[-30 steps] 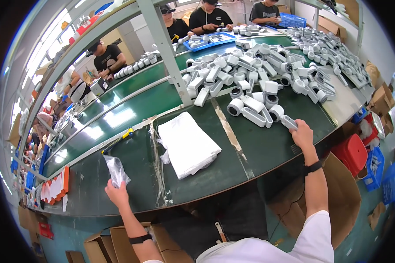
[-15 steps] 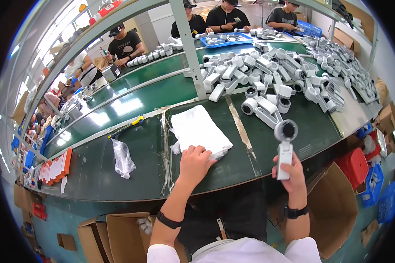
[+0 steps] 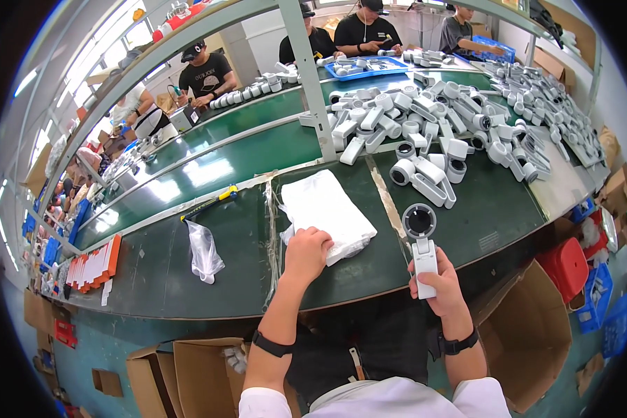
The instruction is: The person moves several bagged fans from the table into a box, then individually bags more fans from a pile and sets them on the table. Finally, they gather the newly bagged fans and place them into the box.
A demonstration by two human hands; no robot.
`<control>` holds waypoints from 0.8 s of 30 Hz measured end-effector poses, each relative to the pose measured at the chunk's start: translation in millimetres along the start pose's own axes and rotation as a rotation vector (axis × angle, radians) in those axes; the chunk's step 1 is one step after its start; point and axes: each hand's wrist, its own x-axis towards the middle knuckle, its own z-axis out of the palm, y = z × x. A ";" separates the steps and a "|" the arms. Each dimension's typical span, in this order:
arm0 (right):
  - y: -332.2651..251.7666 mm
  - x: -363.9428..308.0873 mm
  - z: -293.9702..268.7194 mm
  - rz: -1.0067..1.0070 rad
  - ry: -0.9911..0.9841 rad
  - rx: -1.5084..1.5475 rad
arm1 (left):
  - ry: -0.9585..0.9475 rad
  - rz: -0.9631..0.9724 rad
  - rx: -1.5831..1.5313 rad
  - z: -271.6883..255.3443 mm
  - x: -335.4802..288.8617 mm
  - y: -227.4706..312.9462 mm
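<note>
My right hand (image 3: pixel 435 282) is wrapped round the handle of a white hinged device (image 3: pixel 425 268). Its round head, with a dark face and grey rim, points up above the fingers, over the table's front part. A stack of white plastic bags (image 3: pixel 327 212) lies flat on the dark green table, some clear film sticking out at its edges. On the near left corner of that stack, my left hand (image 3: pixel 308 256) has its fingers curled and pinched together at the bags' edge; the fingertips are partly hidden.
Many similar white devices (image 3: pixel 425 111) are heaped at the back right. A clear plastic bag (image 3: pixel 203 254) and a yellow-black tool (image 3: pixel 212 202) lie on the left, beyond them orange-white cards (image 3: pixel 94 265). A metal post (image 3: pixel 313 83) rises mid-table. Cardboard boxes (image 3: pixel 526 334) stand below. Co-workers sit opposite.
My right hand has brought the device left, closer to the bag stack. My left hand's fingers, spread on the stack before, have drawn together at its edge. The view has shifted slightly.
</note>
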 end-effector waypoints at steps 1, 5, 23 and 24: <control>2.0 -0.7 0.2 -0.001 0.001 0.000 | 0.003 -0.011 -0.021 -0.8 0.7 -0.4; 5.4 -2.3 0.9 0.014 0.003 -0.045 | -0.030 -0.066 -0.032 -1.8 1.8 -2.9; 28.5 -5.6 5.6 0.024 -0.061 -0.149 | 0.186 -0.253 -0.670 -5.3 1.9 15.6; 29.5 -5.8 4.7 0.032 -0.075 -0.146 | 0.183 -0.251 -0.671 -5.4 0.6 19.2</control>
